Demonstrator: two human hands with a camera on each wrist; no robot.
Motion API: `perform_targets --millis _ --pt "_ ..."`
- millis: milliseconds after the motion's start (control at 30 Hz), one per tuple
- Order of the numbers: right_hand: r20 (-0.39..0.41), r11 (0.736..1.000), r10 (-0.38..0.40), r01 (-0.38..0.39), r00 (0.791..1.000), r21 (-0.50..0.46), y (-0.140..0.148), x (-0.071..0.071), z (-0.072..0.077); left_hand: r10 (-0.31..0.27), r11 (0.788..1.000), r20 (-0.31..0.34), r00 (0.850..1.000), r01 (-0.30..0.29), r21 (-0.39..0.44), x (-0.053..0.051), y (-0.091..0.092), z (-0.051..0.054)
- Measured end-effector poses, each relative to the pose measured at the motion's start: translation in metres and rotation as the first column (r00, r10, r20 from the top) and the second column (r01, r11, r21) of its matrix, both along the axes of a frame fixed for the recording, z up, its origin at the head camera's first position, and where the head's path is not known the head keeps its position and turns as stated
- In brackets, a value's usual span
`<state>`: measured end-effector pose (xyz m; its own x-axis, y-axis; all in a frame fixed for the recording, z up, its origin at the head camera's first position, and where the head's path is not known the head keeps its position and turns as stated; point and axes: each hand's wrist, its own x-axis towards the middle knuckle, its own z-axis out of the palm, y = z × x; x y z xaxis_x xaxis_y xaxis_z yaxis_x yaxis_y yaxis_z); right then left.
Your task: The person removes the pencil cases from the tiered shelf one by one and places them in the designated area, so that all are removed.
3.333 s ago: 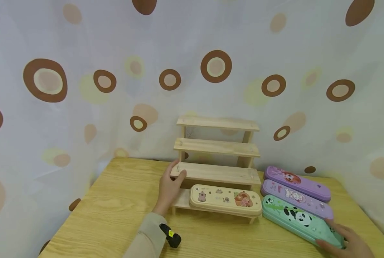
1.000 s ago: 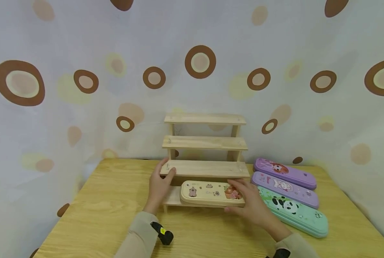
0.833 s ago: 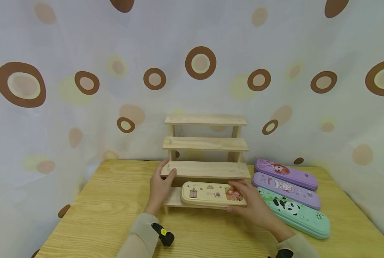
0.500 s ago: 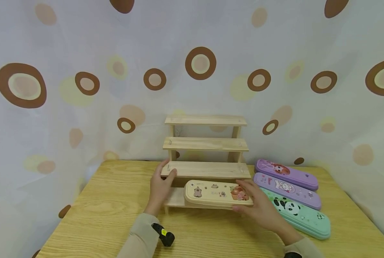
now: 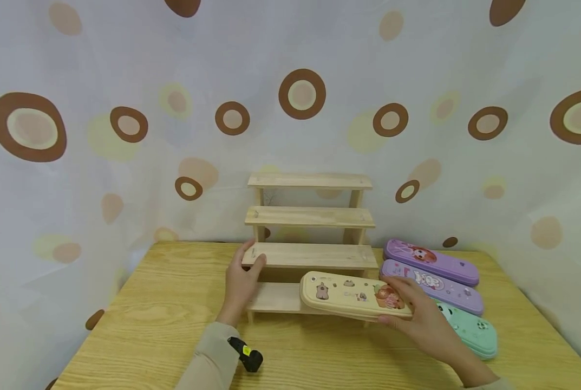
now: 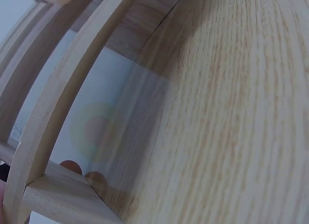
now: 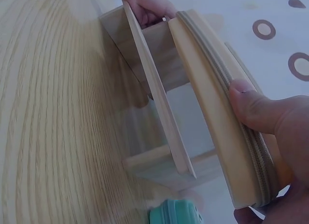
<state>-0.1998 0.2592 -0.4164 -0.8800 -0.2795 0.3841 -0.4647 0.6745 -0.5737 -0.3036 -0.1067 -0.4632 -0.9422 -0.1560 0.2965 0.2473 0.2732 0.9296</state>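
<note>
My right hand (image 5: 429,325) holds a cream zippered pencil case (image 5: 351,295) by its right end, thumb on the near side and fingers over the far side. The case hangs at a slight tilt over the lowest step of a wooden tiered shelf (image 5: 309,254). In the right wrist view my thumb presses beside the zip of the pencil case (image 7: 212,108), which is raised off the step. My left hand (image 5: 241,279) grips the left end of the shelf's second step from the bottom, thumb on top.
Right of the shelf lie a purple pencil case (image 5: 431,262), a lilac pencil case (image 5: 433,287) and a green pencil case (image 5: 475,330), partly behind my right hand. A patterned cloth (image 5: 173,81) hangs behind the wooden table (image 5: 163,314).
My right hand came over from the green pencil case and took hold of the cream one. It has lifted the case and shifted it to the right. My left hand stays on the shelf.
</note>
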Motion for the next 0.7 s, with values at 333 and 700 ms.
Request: perform_targets --millis 333,700 --pt "-0.026 1.0 -0.03 0.03 0.999 -0.009 0.029 0.016 0.001 0.001 1.0 -0.004 1.0 -0.001 0.007 0.001 0.001 0.002" --pt "-0.036 0.995 -0.101 0.102 0.994 0.022 0.065 0.036 -0.006 -0.001 1.0 -0.004 1.0 0.001 0.013 0.0 0.0 0.001"
